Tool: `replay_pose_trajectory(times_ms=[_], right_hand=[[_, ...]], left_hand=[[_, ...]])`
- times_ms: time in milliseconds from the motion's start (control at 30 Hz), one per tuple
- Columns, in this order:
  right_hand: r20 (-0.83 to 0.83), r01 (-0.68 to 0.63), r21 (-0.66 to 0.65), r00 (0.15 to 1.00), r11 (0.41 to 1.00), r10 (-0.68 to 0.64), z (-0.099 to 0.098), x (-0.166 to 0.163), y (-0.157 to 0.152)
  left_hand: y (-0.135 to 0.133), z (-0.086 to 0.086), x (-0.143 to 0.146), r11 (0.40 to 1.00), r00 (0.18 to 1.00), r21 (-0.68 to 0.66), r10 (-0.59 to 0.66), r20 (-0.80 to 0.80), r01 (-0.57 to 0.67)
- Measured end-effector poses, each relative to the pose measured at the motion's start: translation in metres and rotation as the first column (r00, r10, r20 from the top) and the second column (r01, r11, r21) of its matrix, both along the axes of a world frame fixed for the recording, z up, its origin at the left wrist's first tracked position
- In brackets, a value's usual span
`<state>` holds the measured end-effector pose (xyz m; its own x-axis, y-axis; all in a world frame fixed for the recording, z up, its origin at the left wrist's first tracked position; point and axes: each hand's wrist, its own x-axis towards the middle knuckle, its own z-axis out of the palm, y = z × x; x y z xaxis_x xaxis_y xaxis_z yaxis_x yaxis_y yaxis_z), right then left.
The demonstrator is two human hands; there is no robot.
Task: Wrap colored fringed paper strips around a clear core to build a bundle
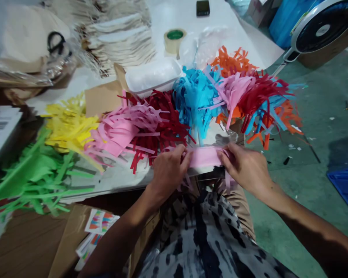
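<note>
A strip of pink tissue paper is stretched level between my two hands at the table's front edge. My left hand pinches its left end between thumb and fingers. The right end is gripped by my right hand, with fringe hanging below it. Just beyond lie fringed paper bunches: dark red, blue, and a pink bunch left of my left hand. Farther left are yellow fringe and green fringe. Mixed pink, red, blue and orange tassels spill over the table's right side.
A white tray, a tape roll and stacked cream bundles stand at the back. Black-handled scissors lie back left. A round fan is at the right, a blue crate on the floor. Printed cards rest on a cardboard box.
</note>
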<state>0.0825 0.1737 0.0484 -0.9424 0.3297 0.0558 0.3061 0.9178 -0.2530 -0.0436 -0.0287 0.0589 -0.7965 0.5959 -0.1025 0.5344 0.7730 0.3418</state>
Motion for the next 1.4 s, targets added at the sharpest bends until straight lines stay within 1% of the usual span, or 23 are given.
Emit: replay_pose_trajectory(times_ms=[100,233,433,533,600,633,667,733,767,800,833,900,967,1033,1067,1133,1167,1200,1233,1267,1300,1333,1400], right_hand=[[0.011,0.006,0.066,1.0,0.998,-0.006,0.001,-0.001,-0.005],[0.016,0.014,0.109,1.0,0.994,-0.016,0.0,-0.003,-0.008],[0.0,0.018,0.102,1.0,0.995,-0.018,-0.002,-0.004,-0.006],[-0.026,0.038,0.098,0.999,0.994,-0.035,-0.002,-0.004,-0.007],[-0.043,0.045,0.105,0.998,0.993,-0.04,-0.002,-0.004,-0.011],[-0.046,0.046,0.108,0.998,0.993,-0.041,-0.002,-0.005,-0.012],[-0.046,0.046,0.109,0.998,0.993,-0.041,-0.002,-0.005,-0.014],[-0.035,0.042,0.097,0.999,0.994,-0.039,-0.002,-0.004,-0.012],[-0.026,0.033,0.077,0.999,0.996,-0.031,-0.002,-0.003,-0.007],[-0.013,0.017,0.044,1.0,0.999,-0.016,-0.002,-0.002,0.001],[0.001,-0.002,0.0,1.0,1.0,0.002,-0.001,0.001,0.013],[0.036,-0.04,-0.102,0.998,0.994,0.044,0.003,0.009,0.043],[0.048,-0.036,-0.142,0.998,0.989,0.044,0.012,0.021,0.074],[0.001,0.031,-0.071,1.0,0.997,-0.031,0.026,0.033,0.091],[-0.067,0.074,-0.025,0.995,0.997,-0.075,0.033,0.039,0.091],[-0.27,0.111,0.037,0.958,0.993,-0.097,0.042,0.049,0.073],[-0.371,0.072,0.047,0.927,0.996,-0.05,0.043,0.052,0.057],[-0.425,-0.028,0.046,0.904,0.999,0.045,0.041,0.055,0.038],[-0.444,-0.164,0.062,0.879,0.985,0.174,0.036,0.055,0.02],[-0.395,-0.299,0.082,0.866,0.951,0.307,0.029,0.055,0.003],[-0.35,-0.354,0.099,0.862,0.93,0.366,0.02,0.054,-0.01],[-0.272,-0.371,0.108,0.881,0.922,0.387,0.011,0.053,-0.019],[-0.194,-0.366,0.121,0.903,0.923,0.384,-0.006,0.051,-0.025]], left_hand=[[0.005,0.002,-0.005,0.997,1.0,-0.077,-0.012,0.01,0.013],[0.012,0.006,-0.009,0.987,0.999,-0.157,-0.035,-0.006,0.034],[0.012,0.003,-0.003,0.973,0.992,-0.226,-0.065,-0.112,0.039],[0.011,0.0,0.0,0.984,0.956,-0.158,-0.123,-0.264,0.083],[0.011,-0.002,-0.002,0.977,0.893,-0.079,-0.211,-0.398,0.196],[0.011,-0.003,-0.005,0.952,0.847,-0.059,-0.296,-0.441,0.302],[0.011,-0.004,-0.008,0.9,0.791,-0.059,-0.41,-0.453,0.433],[0.012,-0.004,-0.016,0.731,0.652,-0.082,-0.648,-0.394,0.677],[0.012,-0.004,-0.02,0.651,0.589,-0.093,-0.731,-0.346,0.753],[0.012,-0.002,-0.023,0.602,0.551,-0.102,-0.777,-0.303,0.792],[0.012,0.0,-0.024,0.584,0.539,-0.114,-0.796,-0.276,0.804],[0.012,0.006,-0.023,0.591,0.546,-0.15,-0.797,-0.258,0.792],[0.011,0.012,-0.018,0.583,0.534,-0.185,-0.806,-0.253,0.792],[0.009,0.015,-0.011,0.588,0.536,-0.206,-0.804,-0.258,0.782],[0.009,0.016,-0.008,0.6,0.545,-0.213,-0.795,-0.266,0.771],[0.009,0.015,-0.002,0.629,0.567,-0.219,-0.772,-0.287,0.746],[0.009,0.014,0.0,0.641,0.575,-0.218,-0.762,-0.298,0.736],[0.01,0.013,0.001,0.649,0.581,-0.217,-0.755,-0.305,0.729],[0.01,0.012,0.003,0.652,0.583,-0.217,-0.752,-0.308,0.727],[0.011,0.011,0.004,0.654,0.584,-0.218,-0.75,-0.31,0.724],[0.011,0.01,0.004,0.654,0.584,-0.222,-0.75,-0.311,0.723],[0.01,0.009,0.005,0.654,0.583,-0.226,-0.751,-0.311,0.722],[0.005,0.007,0.006,0.652,0.576,-0.219,-0.751,-0.323,0.726]])
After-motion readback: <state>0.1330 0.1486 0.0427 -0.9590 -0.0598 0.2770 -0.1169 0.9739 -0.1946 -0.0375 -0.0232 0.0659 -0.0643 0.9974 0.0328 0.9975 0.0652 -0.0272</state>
